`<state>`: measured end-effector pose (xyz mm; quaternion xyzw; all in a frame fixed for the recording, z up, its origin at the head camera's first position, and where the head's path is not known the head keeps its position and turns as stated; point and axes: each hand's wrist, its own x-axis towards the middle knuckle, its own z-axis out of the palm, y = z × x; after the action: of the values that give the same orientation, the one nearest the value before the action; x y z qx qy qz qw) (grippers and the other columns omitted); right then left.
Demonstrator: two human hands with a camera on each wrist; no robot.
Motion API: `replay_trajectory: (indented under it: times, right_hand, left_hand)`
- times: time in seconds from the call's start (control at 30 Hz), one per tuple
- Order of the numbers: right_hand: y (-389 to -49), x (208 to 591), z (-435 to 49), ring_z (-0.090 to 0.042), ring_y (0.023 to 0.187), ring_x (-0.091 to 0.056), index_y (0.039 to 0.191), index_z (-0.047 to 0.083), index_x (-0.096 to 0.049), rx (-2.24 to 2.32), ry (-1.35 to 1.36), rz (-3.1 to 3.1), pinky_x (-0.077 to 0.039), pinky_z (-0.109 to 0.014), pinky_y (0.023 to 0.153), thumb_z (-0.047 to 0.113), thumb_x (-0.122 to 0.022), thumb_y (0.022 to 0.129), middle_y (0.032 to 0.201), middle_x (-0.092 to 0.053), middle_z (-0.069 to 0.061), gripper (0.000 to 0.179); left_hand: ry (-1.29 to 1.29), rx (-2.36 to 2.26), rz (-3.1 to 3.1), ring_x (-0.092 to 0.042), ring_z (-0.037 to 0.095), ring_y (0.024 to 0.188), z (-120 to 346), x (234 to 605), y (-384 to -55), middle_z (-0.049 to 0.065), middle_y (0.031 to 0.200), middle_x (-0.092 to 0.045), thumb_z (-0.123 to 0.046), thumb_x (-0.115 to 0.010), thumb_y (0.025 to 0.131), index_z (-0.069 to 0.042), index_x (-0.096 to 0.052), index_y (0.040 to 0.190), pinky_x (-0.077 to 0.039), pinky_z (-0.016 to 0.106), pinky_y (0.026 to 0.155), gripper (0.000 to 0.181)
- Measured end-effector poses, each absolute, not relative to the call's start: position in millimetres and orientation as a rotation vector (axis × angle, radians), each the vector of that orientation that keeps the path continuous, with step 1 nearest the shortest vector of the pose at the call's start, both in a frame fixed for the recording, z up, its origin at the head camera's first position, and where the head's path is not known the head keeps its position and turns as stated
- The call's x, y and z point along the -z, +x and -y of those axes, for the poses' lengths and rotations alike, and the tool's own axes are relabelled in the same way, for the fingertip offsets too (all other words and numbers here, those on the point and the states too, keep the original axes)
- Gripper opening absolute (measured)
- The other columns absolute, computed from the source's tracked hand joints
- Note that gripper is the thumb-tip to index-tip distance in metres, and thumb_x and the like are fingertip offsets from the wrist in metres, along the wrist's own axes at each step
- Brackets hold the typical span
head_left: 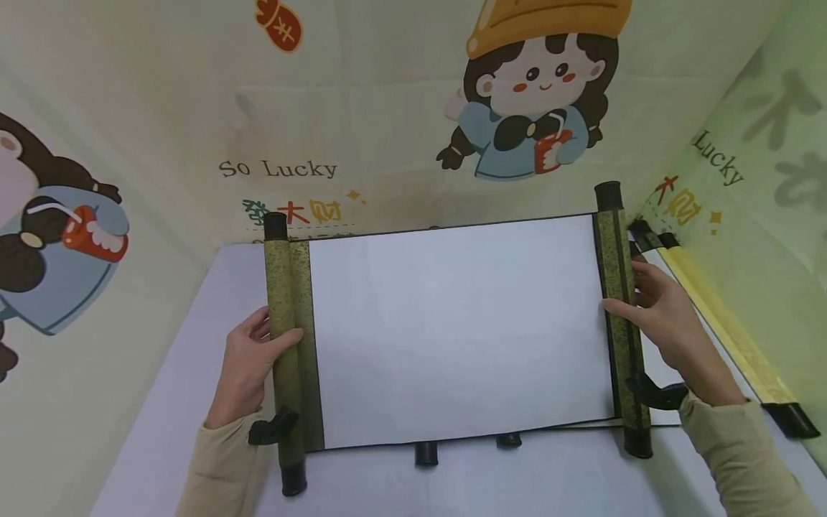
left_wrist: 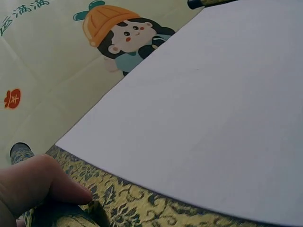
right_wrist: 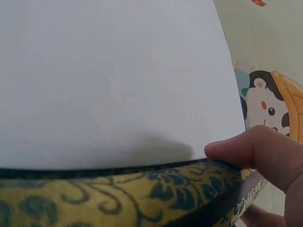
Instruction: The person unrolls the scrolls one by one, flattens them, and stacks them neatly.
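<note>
A blank hanging scroll [head_left: 459, 330] is held partly unrolled above the table, its white paper facing me. Gold-and-dark brocade covers both ends, and black knobs cap the rollers. My left hand [head_left: 248, 359] grips the left roller [head_left: 284, 301], thumb across its front and fingers mostly hidden behind. On the other side my right hand [head_left: 668, 319] holds the right roller [head_left: 620, 287], which looks thicker. In the right wrist view the thumb [right_wrist: 236, 149] lies at the border of paper and brocade [right_wrist: 118, 194]. The left wrist view shows the left thumb [left_wrist: 66, 187] over the brocade strip [left_wrist: 128, 198].
Under the held scroll, black knobs [head_left: 426, 454] of other rollers stick out on the white table [head_left: 362, 488]. At the right lies another scroll with a yellow border [head_left: 730, 323] and a black end knob [head_left: 791, 420]. Printed cloth walls [head_left: 388, 129] enclose the back and sides.
</note>
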<state>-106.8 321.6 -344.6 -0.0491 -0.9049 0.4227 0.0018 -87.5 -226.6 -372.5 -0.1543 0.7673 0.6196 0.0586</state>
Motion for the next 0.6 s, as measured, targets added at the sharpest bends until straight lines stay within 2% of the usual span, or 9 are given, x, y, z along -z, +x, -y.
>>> replay_trajectory:
  times: [0.07, 0.13, 0.2, 0.3, 0.37, 0.43, 0.53, 0.6]
  right_hand:
    - [-107, 345, -325, -0.047, 0.125, -0.042, 0.157, -0.001, -0.017, -1.319, -0.163, 2.834, -0.039, -0.007, 0.071, 0.025, -0.068, 0.095, 0.149, -0.035, -0.034, 0.084]
    - [-106, 344, -329, -0.047, 0.125, -0.041, 0.157, 0.0, -0.018, -1.313, -0.185, 2.833, -0.04, -0.007, 0.071, 0.025, -0.067, 0.096, 0.149, -0.034, -0.035, 0.082]
    - [-106, 344, -332, -0.048, 0.127, -0.04, 0.157, 0.0, -0.019, -1.328, -0.207, 2.829, -0.047, -0.018, 0.083, 0.026, -0.066, 0.096, 0.151, -0.031, -0.035, 0.081]
    - [-105, 343, -337, -0.046, 0.128, -0.04, 0.156, 0.004, -0.023, -1.335, -0.225, 2.83, -0.047, -0.023, 0.086, 0.029, -0.067, 0.096, 0.15, -0.032, -0.033, 0.078]
    - [-105, 342, -339, -0.044, 0.129, -0.04, 0.156, 0.006, -0.025, -1.344, -0.225, 2.835, -0.046, -0.023, 0.087, 0.031, -0.067, 0.095, 0.151, -0.032, -0.031, 0.078]
    - [-105, 342, -340, -0.042, 0.127, -0.041, 0.156, 0.008, -0.026, -1.334, -0.219, 2.843, -0.041, -0.015, 0.077, 0.032, -0.068, 0.095, 0.149, -0.034, -0.03, 0.077]
    - [-106, 342, -341, -0.046, 0.131, -0.038, 0.158, 0.008, -0.021, -1.36, -0.218, 2.849, -0.046, -0.032, 0.093, 0.032, -0.067, 0.095, 0.153, -0.03, -0.032, 0.081]
    - [-106, 342, -342, -0.05, 0.132, -0.038, 0.159, 0.006, -0.017, -1.347, -0.22, 2.863, -0.045, -0.049, 0.097, 0.032, -0.066, 0.096, 0.153, -0.03, -0.033, 0.084]
  left_hand:
    - [-0.468, -1.883, -2.325, -0.038, 0.026, 0.138, 228, 372, -87, 0.017, 0.155, -0.036, -0.02, -0.071, 0.092, -0.007, -0.02, 0.158, -0.041, 0.03, 0.102, 0.085]
    - [-0.475, -1.878, -2.334, -0.038, 0.026, 0.139, 230, 372, -87, 0.018, 0.155, -0.035, -0.021, -0.072, 0.091, -0.007, -0.02, 0.158, -0.04, 0.031, 0.102, 0.086]
    - [-0.485, -1.872, -2.345, -0.038, 0.026, 0.139, 231, 372, -86, 0.018, 0.155, -0.036, -0.021, -0.073, 0.091, -0.007, -0.021, 0.158, -0.042, 0.025, 0.099, 0.086]
    - [-0.5, -1.857, -2.361, -0.039, 0.026, 0.138, 234, 372, -86, 0.018, 0.155, -0.037, -0.021, -0.072, 0.091, -0.008, -0.022, 0.158, -0.043, 0.014, 0.087, 0.085]
    - [-0.493, -1.85, -2.366, -0.039, 0.027, 0.138, 236, 371, -86, 0.019, 0.155, -0.037, -0.021, -0.072, 0.091, -0.008, -0.023, 0.158, -0.044, 0.012, 0.084, 0.084]
    - [-0.481, -1.838, -2.367, -0.039, 0.029, 0.139, 237, 371, -87, 0.019, 0.155, -0.036, -0.022, -0.072, 0.091, -0.008, -0.023, 0.158, -0.045, 0.019, 0.091, 0.084]
    - [-0.49, -1.834, -2.36, -0.038, 0.029, 0.141, 237, 371, -86, 0.019, 0.157, -0.034, -0.022, -0.073, 0.091, -0.009, -0.022, 0.158, -0.042, 0.035, 0.104, 0.085]
    - [-0.502, -1.837, -2.356, -0.037, 0.029, 0.141, 238, 370, -86, 0.019, 0.157, -0.034, -0.022, -0.073, 0.091, -0.009, -0.023, 0.158, -0.038, 0.044, 0.109, 0.085]
